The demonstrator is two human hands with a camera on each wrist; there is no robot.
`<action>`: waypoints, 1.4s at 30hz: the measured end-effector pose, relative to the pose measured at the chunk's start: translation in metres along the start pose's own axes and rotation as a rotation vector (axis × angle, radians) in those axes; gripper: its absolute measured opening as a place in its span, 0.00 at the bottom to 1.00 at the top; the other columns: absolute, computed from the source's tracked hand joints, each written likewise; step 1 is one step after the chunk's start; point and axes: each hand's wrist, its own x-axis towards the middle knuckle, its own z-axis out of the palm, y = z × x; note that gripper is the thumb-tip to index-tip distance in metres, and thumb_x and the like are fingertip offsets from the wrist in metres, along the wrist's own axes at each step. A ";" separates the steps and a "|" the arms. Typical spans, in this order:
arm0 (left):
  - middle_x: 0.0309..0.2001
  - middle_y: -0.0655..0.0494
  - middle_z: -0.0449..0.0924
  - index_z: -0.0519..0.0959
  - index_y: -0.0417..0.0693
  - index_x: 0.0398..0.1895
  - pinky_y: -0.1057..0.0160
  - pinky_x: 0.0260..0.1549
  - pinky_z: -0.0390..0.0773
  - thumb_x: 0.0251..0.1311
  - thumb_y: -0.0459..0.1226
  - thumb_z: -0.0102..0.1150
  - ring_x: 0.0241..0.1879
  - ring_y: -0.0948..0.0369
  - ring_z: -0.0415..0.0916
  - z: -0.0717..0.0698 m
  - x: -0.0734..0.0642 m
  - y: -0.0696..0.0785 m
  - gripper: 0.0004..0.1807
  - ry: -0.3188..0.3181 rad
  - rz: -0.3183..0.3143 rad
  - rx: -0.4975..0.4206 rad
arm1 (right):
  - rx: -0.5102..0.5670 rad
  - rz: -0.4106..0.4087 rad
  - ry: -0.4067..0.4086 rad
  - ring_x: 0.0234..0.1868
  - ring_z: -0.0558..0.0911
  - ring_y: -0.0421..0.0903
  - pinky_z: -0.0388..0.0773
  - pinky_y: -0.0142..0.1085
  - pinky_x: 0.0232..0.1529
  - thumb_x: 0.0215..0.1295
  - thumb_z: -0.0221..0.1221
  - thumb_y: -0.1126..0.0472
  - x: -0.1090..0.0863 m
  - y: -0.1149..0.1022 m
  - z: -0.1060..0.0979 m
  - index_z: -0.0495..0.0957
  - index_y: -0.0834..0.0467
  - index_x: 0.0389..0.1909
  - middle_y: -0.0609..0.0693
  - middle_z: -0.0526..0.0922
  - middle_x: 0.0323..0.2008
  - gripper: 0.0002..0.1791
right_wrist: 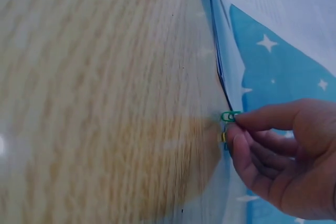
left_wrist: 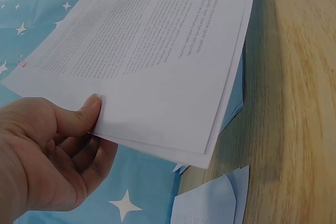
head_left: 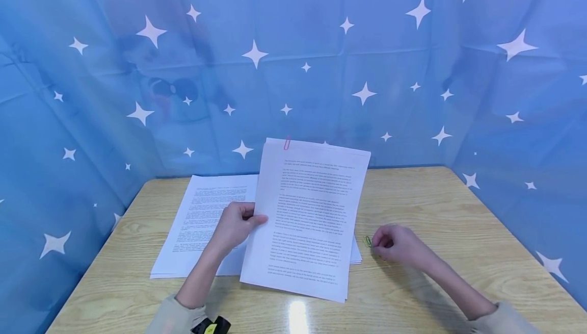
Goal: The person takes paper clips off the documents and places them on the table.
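Observation:
My left hand pinches the left edge of a few printed sheets, thumb on the front face and fingers curled behind. The sheets stand tilted up above the table, facing me. A pink paper clip sits on their top edge, toward the left corner. To the right, my right hand is low over the table and pinches a green paper clip between thumb and forefinger. Something small and yellow shows just beside those fingertips in the right wrist view.
A stack of printed paper lies on the wooden table at the left, partly behind the raised sheets. More paper corners show at their right edge. A blue curtain with white stars hangs around the table's back and sides.

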 end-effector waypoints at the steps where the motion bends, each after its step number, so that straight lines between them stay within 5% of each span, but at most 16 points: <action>1: 0.29 0.54 0.85 0.87 0.38 0.42 0.62 0.28 0.73 0.62 0.29 0.67 0.28 0.59 0.77 0.000 0.000 0.000 0.07 0.001 0.002 0.000 | 0.000 -0.003 -0.003 0.27 0.77 0.38 0.77 0.32 0.27 0.59 0.65 0.69 0.000 0.000 0.000 0.80 0.61 0.31 0.45 0.80 0.26 0.03; 17: 0.29 0.54 0.85 0.87 0.38 0.42 0.62 0.29 0.72 0.62 0.29 0.67 0.28 0.59 0.77 0.000 0.000 -0.001 0.07 0.006 0.002 -0.002 | -0.050 0.018 0.036 0.27 0.76 0.38 0.75 0.32 0.27 0.62 0.65 0.67 0.000 -0.007 -0.002 0.81 0.60 0.33 0.45 0.80 0.27 0.02; 29: 0.29 0.54 0.85 0.87 0.38 0.41 0.62 0.29 0.72 0.62 0.29 0.67 0.28 0.59 0.77 0.001 0.001 -0.003 0.06 0.005 0.008 -0.011 | -0.013 -0.006 0.207 0.32 0.83 0.49 0.80 0.35 0.32 0.70 0.60 0.67 0.008 -0.026 -0.022 0.80 0.66 0.43 0.53 0.84 0.33 0.07; 42: 0.29 0.54 0.85 0.87 0.38 0.42 0.62 0.29 0.73 0.62 0.30 0.67 0.28 0.59 0.78 0.003 0.003 -0.005 0.07 0.004 -0.003 -0.008 | 0.147 -0.151 0.419 0.32 0.82 0.44 0.79 0.32 0.33 0.74 0.58 0.64 0.015 -0.051 -0.033 0.77 0.64 0.51 0.57 0.82 0.36 0.11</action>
